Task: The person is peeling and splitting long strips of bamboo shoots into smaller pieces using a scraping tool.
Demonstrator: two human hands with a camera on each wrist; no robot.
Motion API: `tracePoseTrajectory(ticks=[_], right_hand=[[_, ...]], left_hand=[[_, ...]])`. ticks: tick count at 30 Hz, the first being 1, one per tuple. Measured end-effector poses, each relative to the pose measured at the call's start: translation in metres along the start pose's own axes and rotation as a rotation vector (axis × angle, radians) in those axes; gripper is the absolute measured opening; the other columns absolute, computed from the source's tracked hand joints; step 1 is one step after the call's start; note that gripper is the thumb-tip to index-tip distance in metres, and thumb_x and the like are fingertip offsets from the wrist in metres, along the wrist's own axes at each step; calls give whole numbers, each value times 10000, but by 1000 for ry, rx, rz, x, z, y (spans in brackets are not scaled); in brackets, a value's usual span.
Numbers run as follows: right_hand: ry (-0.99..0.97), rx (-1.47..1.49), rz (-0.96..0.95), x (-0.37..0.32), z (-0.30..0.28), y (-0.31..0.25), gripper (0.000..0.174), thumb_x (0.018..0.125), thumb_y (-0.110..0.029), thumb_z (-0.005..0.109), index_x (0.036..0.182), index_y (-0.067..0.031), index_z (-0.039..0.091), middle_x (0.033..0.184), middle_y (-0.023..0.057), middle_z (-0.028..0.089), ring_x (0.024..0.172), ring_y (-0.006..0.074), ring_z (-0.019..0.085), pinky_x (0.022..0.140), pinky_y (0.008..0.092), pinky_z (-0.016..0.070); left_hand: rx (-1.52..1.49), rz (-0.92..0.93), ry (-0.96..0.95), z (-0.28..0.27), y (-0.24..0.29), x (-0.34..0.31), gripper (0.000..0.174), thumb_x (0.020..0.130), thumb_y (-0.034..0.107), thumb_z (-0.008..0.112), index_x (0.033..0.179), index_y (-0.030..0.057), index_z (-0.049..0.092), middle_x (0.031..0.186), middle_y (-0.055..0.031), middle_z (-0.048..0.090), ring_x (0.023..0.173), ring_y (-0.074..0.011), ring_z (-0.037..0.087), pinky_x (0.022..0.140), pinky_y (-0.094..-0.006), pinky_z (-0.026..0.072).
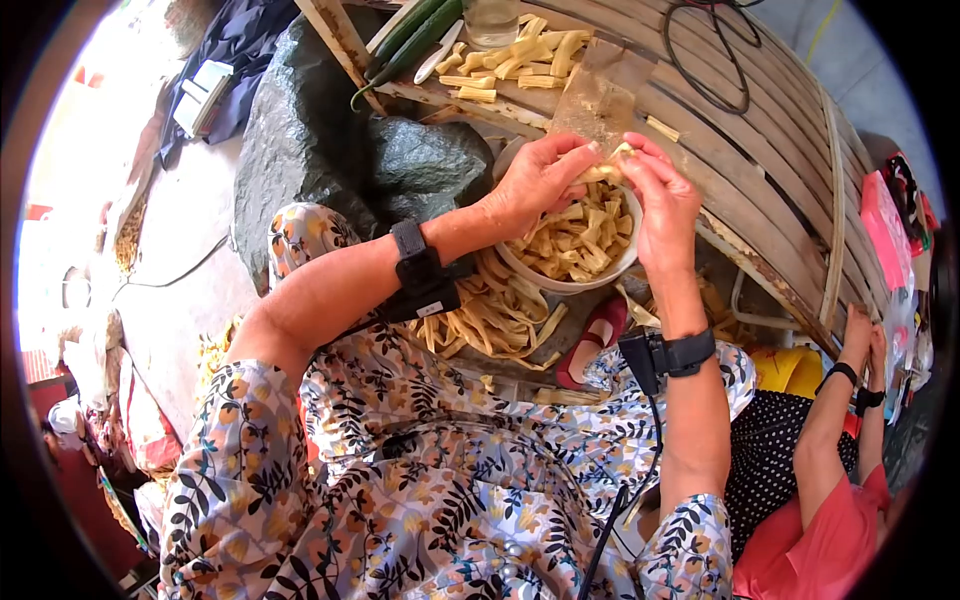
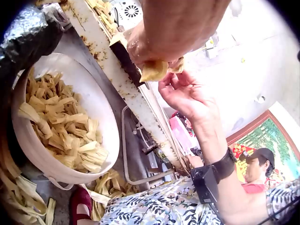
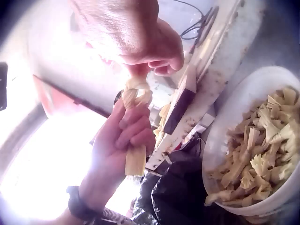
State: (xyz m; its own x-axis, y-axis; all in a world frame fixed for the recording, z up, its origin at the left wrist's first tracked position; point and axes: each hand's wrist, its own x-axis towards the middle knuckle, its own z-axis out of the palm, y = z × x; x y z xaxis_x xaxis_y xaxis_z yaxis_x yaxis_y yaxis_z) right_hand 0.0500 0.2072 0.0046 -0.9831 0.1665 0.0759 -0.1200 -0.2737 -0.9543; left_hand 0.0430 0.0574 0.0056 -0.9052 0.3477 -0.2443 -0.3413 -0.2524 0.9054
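Observation:
My left hand [image 1: 545,182] and right hand [image 1: 662,205] meet over a white tub [image 1: 575,287]. Between them is a flat pale-yellow food strip [image 1: 600,174]. In the right wrist view the left fingers [image 3: 136,129] curl round the strip, and its flat end [image 3: 136,161] hangs below them. Above the left thumb the strip bends into a loop [image 3: 137,91], which the right hand's fingertips pinch, partly hidden by that hand. Folded and knotted yellow pieces [image 2: 65,126] fill much of the tub.
Long loose strips [image 1: 490,310] lie beside the tub. On the slatted wooden table [image 1: 720,140] are a pile of cut pieces [image 1: 525,60], a board [image 1: 597,90], cucumbers [image 1: 420,35], a white-handled utensil [image 1: 438,52], a glass jar [image 1: 492,22] and a black cable [image 1: 745,85]. Another person's arms [image 1: 840,390] show at right.

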Motion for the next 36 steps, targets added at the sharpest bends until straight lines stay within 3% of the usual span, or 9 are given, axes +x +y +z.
tracePoseTrajectory(ticks=[3,6,11,14,19,27,30,33,36], right_hand=[[174,113,134,11,-14,-7,115,746,-7,634,850,40,646,993,64,600,757,89,565,700,194,456],[150,104,134,10,-16,-11,152,757,-27,640,894,40,635,982,50,604,760,93,565,711,211,469],[-153,-154,338,5,-20,-17,280,808,-254,630,981,-35,617,857,8,604,730,73,558,618,190,493],[-292,-191,349,-2,-12,-16,295,797,-264,645,979,-35,612,796,-20,590,675,51,539,585,172,481],[-354,-138,327,-4,-3,-9,141,777,-102,646,885,-13,625,659,-11,547,500,17,443,433,141,342],[-306,-68,322,0,-12,-3,167,808,-125,620,911,5,612,706,37,580,532,30,465,452,145,355],[-283,-71,323,1,-12,-3,186,825,-156,606,927,0,609,725,41,589,542,31,476,462,147,368],[-265,-102,320,4,-16,-5,210,844,-198,584,931,-8,611,729,38,595,542,26,479,466,148,376],[-231,-120,330,8,-18,-11,263,870,-257,546,935,-11,612,710,23,583,530,17,457,455,146,351]], left_hand=[[50,31,-159,-6,0,-4,221,888,234,509,963,31,559,604,60,363,509,-21,297,442,-173,249],[101,7,-278,-12,0,-4,252,901,231,493,968,0,569,588,64,333,502,-23,278,434,-181,225],[55,-78,-430,-27,1,0,285,920,249,452,934,-6,577,585,60,354,500,-25,285,438,-174,234],[131,-81,-435,-28,2,1,284,916,265,460,886,9,577,586,59,381,495,-23,306,435,-170,242],[257,-76,-406,-32,3,4,279,903,282,485,794,37,562,569,63,397,478,-20,320,424,-167,240],[159,-190,-384,-43,2,7,273,900,272,487,768,44,560,538,59,374,454,-27,287,411,-177,222],[79,-232,-483,-49,6,10,263,901,266,482,843,28,578,561,47,404,459,-34,308,418,-172,247],[156,-191,-553,-51,20,8,263,904,251,477,936,10,578,644,14,507,528,-45,425,484,-173,345],[413,-65,-545,-55,29,10,261,910,225,463,1004,4,564,760,-17,580,664,-66,521,603,-190,416]])
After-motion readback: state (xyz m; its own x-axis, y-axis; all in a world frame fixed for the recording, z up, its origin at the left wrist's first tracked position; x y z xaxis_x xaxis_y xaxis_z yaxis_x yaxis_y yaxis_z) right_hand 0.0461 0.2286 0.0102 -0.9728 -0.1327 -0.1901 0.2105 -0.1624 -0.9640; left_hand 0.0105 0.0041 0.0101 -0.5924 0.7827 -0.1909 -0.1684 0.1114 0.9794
